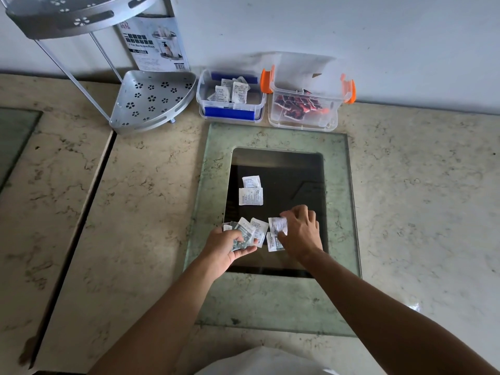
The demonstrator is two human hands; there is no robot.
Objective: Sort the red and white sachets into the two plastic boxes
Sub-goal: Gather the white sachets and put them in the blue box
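White sachets [251, 196]: 2 lie loose on the dark glass panel [295, 180]. Left hand [224, 246] curls shut on a fanned stack of sachets. Right hand [299, 230] pinches 1 sachet between thumb and fingertips; another lies partly hidden beneath. Blue box [231, 115] holds whites, orange box [303, 123] reds. Print unreadable.

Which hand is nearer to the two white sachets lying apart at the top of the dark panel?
Left, narrowly. The pair of sachets lies ahead of the left hand, slightly right; the right hand sits farther off to their right and nearer the person.
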